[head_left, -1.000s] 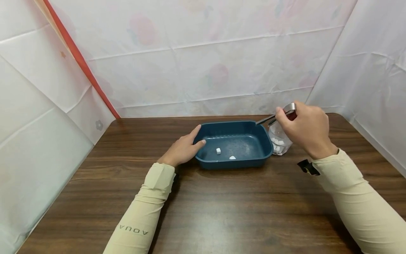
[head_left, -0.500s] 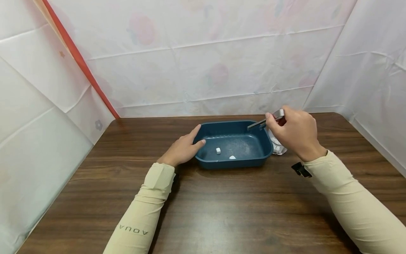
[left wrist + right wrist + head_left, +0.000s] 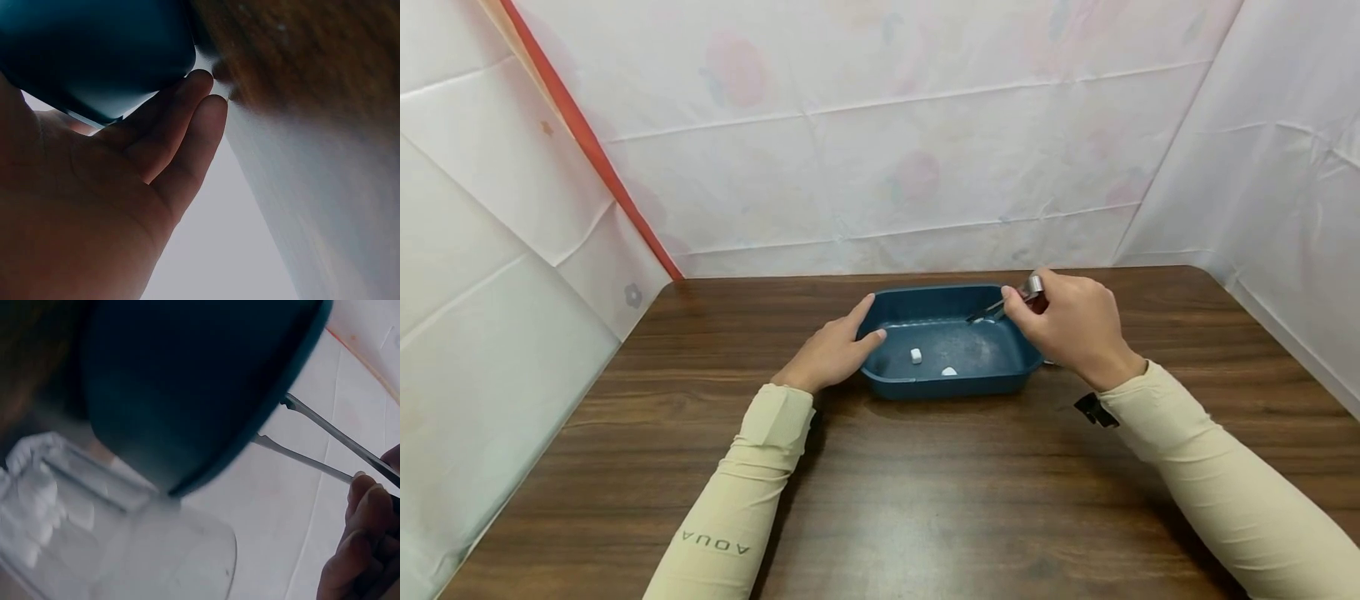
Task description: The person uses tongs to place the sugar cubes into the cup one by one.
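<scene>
My left hand (image 3: pixel 829 354) holds the left end of a dark blue rectangular tub (image 3: pixel 951 388), thumb over the rim and fingers along the outer wall. My right hand (image 3: pixel 1071 325) grips metal tongs (image 3: pixel 1033 287), whose tips reach down inside the tub's back right part. I cannot tell whether the tips pinch anything. On the tub floor lie a small white cube (image 3: pixel 916 356) and another white piece (image 3: pixel 950 372) near the front wall. A clear glass (image 3: pixel 181 550) with several white cubes (image 3: pixel 37 506) stands right of the tub, mostly hidden by my right hand in the head view.
All this stands on a dark wood table (image 3: pixel 880 492), toward its back edge. A pale patterned curtain (image 3: pixel 850 167) hangs behind the table and along its sides. A red strip (image 3: pixel 591 146) runs down the left corner.
My right hand has moved left and down with the tongs, from above the glass to over the tub's right end. It now covers most of the glass. My left hand and the tub stay put.
</scene>
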The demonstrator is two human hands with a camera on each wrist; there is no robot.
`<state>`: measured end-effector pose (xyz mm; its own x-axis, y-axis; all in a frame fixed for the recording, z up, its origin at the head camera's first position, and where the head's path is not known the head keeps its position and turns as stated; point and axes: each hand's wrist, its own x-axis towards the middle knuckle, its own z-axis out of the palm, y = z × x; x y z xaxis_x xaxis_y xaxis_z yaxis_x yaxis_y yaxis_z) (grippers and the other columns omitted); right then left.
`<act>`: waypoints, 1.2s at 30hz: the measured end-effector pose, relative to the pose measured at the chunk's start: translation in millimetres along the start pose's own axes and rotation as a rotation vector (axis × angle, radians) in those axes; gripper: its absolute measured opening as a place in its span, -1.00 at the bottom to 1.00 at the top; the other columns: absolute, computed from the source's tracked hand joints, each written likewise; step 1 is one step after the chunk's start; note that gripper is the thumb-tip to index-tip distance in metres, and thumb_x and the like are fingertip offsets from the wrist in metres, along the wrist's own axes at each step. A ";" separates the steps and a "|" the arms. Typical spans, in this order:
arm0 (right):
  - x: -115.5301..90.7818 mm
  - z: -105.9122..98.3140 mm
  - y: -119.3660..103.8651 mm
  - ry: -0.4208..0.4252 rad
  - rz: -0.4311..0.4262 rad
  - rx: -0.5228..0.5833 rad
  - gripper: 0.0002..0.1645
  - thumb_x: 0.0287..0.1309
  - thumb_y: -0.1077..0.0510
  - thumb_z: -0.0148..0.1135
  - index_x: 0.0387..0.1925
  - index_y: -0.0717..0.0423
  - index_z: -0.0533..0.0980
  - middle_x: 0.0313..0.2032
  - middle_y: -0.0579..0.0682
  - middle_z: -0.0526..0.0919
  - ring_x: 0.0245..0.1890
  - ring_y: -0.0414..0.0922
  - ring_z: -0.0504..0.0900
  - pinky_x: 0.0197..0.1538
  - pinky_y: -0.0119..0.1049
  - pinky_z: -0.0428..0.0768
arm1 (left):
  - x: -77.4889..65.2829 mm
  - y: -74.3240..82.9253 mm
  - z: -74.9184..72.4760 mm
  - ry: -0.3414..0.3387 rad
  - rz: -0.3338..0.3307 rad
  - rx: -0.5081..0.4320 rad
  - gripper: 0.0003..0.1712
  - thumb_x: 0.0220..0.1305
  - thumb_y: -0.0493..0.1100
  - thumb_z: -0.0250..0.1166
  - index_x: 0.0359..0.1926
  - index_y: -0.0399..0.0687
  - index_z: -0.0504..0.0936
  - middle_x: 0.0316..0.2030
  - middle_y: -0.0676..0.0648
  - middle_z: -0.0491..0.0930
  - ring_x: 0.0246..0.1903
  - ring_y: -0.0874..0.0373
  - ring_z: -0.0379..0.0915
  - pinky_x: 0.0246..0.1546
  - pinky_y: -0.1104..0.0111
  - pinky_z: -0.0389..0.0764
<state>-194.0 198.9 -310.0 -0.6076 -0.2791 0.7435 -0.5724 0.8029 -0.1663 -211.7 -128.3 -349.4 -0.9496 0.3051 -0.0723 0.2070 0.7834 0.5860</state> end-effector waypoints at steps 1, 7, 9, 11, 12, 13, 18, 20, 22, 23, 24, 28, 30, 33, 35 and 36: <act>-0.5 0.7 -0.8 -0.012 0.010 0.011 -0.54 0.25 0.00 0.25 -0.68 0.01 0.32 -0.76 -0.12 0.33 -0.76 -0.15 0.29 -0.65 -0.23 0.24 | 0.2 0.2 0.1 0.001 0.001 0.003 -0.17 0.53 0.23 -0.02 0.62 0.29 -0.19 0.53 -0.04 0.08 0.46 -0.09 0.09 0.37 -0.09 0.20; -6.4 3.0 -2.5 -0.068 0.076 0.066 -0.57 0.26 0.02 0.29 -0.66 0.00 0.37 -0.76 -0.14 0.36 -0.73 -0.19 0.29 -0.62 -0.24 0.26 | -0.3 2.3 3.0 -0.014 0.013 0.009 -0.16 0.53 0.24 -0.02 0.62 0.24 -0.19 0.53 -0.04 0.07 0.46 -0.10 0.10 0.36 -0.10 0.20; -7.6 4.2 -3.6 -0.079 0.070 0.079 -0.58 0.26 0.02 0.30 -0.66 0.00 0.38 -0.76 -0.15 0.37 -0.73 -0.21 0.30 -0.61 -0.25 0.27 | -0.2 2.6 3.4 -0.014 0.011 0.008 -0.16 0.52 0.24 -0.02 0.62 0.24 -0.19 0.53 -0.04 0.07 0.46 -0.10 0.09 0.37 -0.10 0.20; -7.8 5.9 -5.2 -0.084 0.058 0.087 -0.59 0.26 0.02 0.32 -0.65 0.00 0.41 -0.75 -0.16 0.39 -0.72 -0.23 0.32 -0.60 -0.26 0.29 | 0.3 2.8 3.2 -0.006 0.012 0.010 -0.15 0.52 0.24 -0.01 0.62 0.24 -0.18 0.53 -0.04 0.07 0.46 -0.10 0.09 0.37 -0.10 0.20; -7.9 7.0 -6.0 -0.089 0.050 0.089 -0.59 0.25 0.02 0.32 -0.65 0.00 0.42 -0.75 -0.16 0.40 -0.72 -0.24 0.33 -0.60 -0.26 0.30 | 0.6 3.1 2.9 -0.001 0.012 0.010 -0.15 0.52 0.24 -0.01 0.62 0.24 -0.18 0.53 -0.04 0.07 0.46 -0.10 0.09 0.37 -0.10 0.20; -7.8 8.1 -6.9 -0.095 0.041 0.096 -0.60 0.25 0.03 0.33 -0.64 0.01 0.44 -0.74 -0.16 0.41 -0.72 -0.24 0.34 -0.59 -0.27 0.32 | 1.0 3.3 2.6 0.004 0.011 0.011 -0.15 0.52 0.25 -0.01 0.62 0.24 -0.18 0.54 -0.03 0.07 0.46 -0.09 0.09 0.37 -0.10 0.20; -9.8 14.2 -10.7 -0.150 0.030 0.112 -0.56 0.25 0.00 0.34 -0.68 0.02 0.44 -0.76 -0.16 0.38 -0.73 -0.22 0.33 -0.61 -0.28 0.32 | 1.8 4.5 2.1 0.005 0.006 0.014 -0.16 0.52 0.24 -0.01 0.62 0.23 -0.17 0.53 -0.03 0.07 0.46 -0.09 0.10 0.37 -0.09 0.20; -11.2 16.6 -12.5 -0.165 0.033 0.112 -0.53 0.25 -0.01 0.34 -0.71 0.01 0.42 -0.77 -0.16 0.35 -0.74 -0.22 0.31 -0.63 -0.29 0.30 | 1.5 4.3 2.1 -0.002 0.003 0.017 -0.16 0.52 0.23 -0.01 0.63 0.23 -0.17 0.53 -0.03 0.07 0.46 -0.08 0.09 0.37 -0.08 0.20; -12.3 18.6 -13.9 -0.175 0.032 0.104 -0.50 0.25 -0.03 0.34 -0.72 0.00 0.40 -0.77 -0.16 0.34 -0.75 -0.22 0.30 -0.65 -0.29 0.29 | 1.3 4.1 2.1 -0.006 0.002 0.019 -0.16 0.52 0.24 -0.02 0.63 0.23 -0.18 0.53 -0.03 0.07 0.46 -0.08 0.09 0.38 -0.07 0.20; -12.8 19.4 -14.5 -0.180 0.032 0.101 -0.49 0.26 -0.04 0.34 -0.73 -0.01 0.39 -0.78 -0.16 0.34 -0.75 -0.22 0.30 -0.65 -0.29 0.28 | 1.3 4.1 2.0 -0.006 0.002 0.019 -0.16 0.52 0.24 -0.02 0.63 0.23 -0.18 0.53 -0.03 0.07 0.46 -0.08 0.09 0.38 -0.07 0.20; -13.0 20.2 -15.3 -0.186 0.030 0.101 -0.48 0.26 -0.05 0.33 -0.73 -0.01 0.38 -0.78 -0.17 0.33 -0.76 -0.22 0.30 -0.66 -0.29 0.28 | 1.4 4.2 2.0 -0.006 0.003 0.016 -0.16 0.52 0.24 -0.02 0.63 0.23 -0.18 0.53 -0.04 0.07 0.46 -0.08 0.09 0.38 -0.08 0.20; -14.2 23.0 -18.6 -0.211 0.026 0.111 -0.48 0.28 -0.07 0.32 -0.73 -0.03 0.36 -0.78 -0.18 0.32 -0.75 -0.23 0.29 -0.66 -0.29 0.27 | 1.3 3.8 1.4 0.000 0.003 0.012 -0.16 0.52 0.26 -0.03 0.62 0.24 -0.17 0.53 -0.04 0.08 0.46 -0.09 0.10 0.37 -0.09 0.20; -15.2 24.2 -20.5 -0.217 0.025 0.122 -0.48 0.29 -0.06 0.32 -0.72 -0.03 0.37 -0.77 -0.18 0.31 -0.75 -0.24 0.28 -0.65 -0.30 0.27 | 1.0 3.9 1.3 -0.002 0.002 0.010 -0.16 0.52 0.26 -0.03 0.62 0.25 -0.18 0.53 -0.04 0.08 0.46 -0.09 0.09 0.37 -0.09 0.20; -17.0 26.4 -23.1 -0.219 0.023 0.131 -0.50 0.29 -0.05 0.32 -0.70 -0.03 0.39 -0.76 -0.19 0.33 -0.74 -0.26 0.28 -0.64 -0.31 0.28 | 0.6 4.0 1.4 -0.009 0.003 0.014 -0.16 0.52 0.26 -0.03 0.62 0.28 -0.20 0.53 -0.03 0.07 0.46 -0.08 0.09 0.37 -0.08 0.20; -18.4 27.9 -24.2 -0.221 0.025 0.134 -0.51 0.29 -0.06 0.32 -0.69 -0.04 0.40 -0.76 -0.19 0.34 -0.74 -0.27 0.28 -0.65 -0.31 0.28 | 0.4 4.4 1.4 -0.012 0.004 0.013 -0.16 0.52 0.26 -0.03 0.62 0.29 -0.20 0.54 -0.02 0.06 0.46 -0.09 0.09 0.37 -0.09 0.19; -19.0 28.5 -24.7 -0.224 0.028 0.135 -0.52 0.29 -0.06 0.32 -0.69 -0.04 0.41 -0.75 -0.19 0.35 -0.73 -0.27 0.29 -0.65 -0.31 0.29 | 0.5 4.7 1.5 -0.012 0.004 0.011 -0.16 0.52 0.26 -0.03 0.62 0.29 -0.20 0.54 -0.02 0.06 0.46 -0.09 0.09 0.37 -0.09 0.19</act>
<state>-184.0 169.4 -338.4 -0.7222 -0.3797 0.5782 -0.6130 0.7385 -0.2808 -210.8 -123.7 -347.9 -0.9459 0.3147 -0.0792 0.2139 0.7882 0.5771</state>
